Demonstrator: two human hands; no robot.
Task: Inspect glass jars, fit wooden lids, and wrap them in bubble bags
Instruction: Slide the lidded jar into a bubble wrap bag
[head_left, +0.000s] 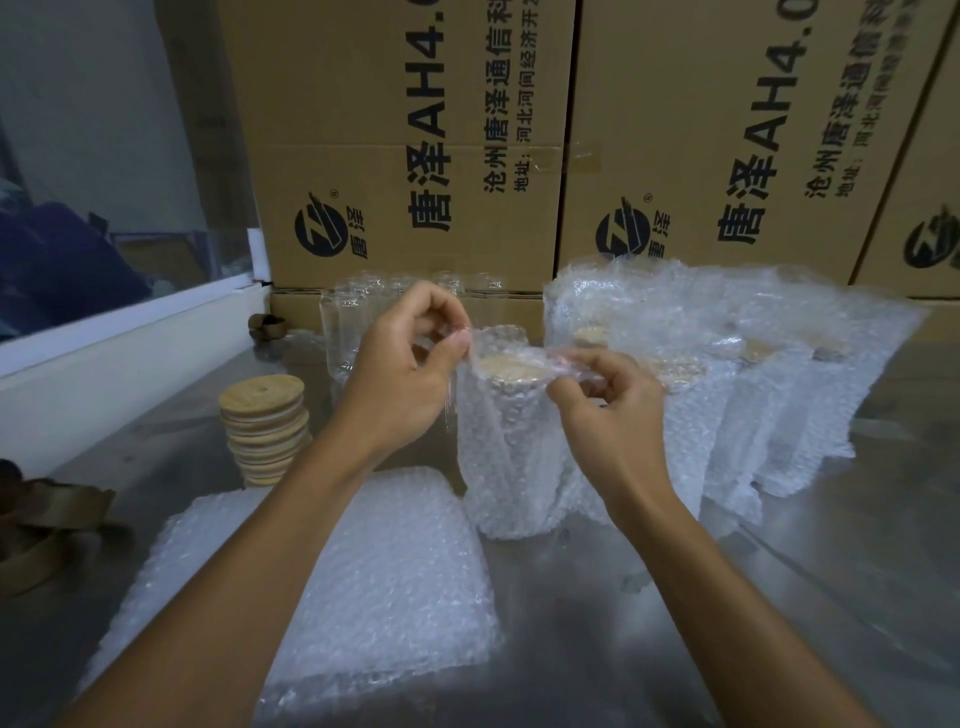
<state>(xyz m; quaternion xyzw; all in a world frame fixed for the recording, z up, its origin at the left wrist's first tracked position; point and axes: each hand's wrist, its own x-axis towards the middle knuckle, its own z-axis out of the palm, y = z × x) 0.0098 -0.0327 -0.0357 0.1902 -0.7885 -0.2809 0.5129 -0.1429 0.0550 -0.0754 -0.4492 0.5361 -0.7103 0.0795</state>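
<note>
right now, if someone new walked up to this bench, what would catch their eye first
Most likely the two hands at centre: the left hand and right hand pinch the open mouth of a bubble bag around an upright jar whose wooden lid shows at the top. Next, the stack of wooden lids to the left, the flat pile of bubble bags in front, and the row of wrapped jars on the right.

Both forearms are bare to the frame's edge, and the hands (402, 374) wear no gloves, rings or watch.
</note>
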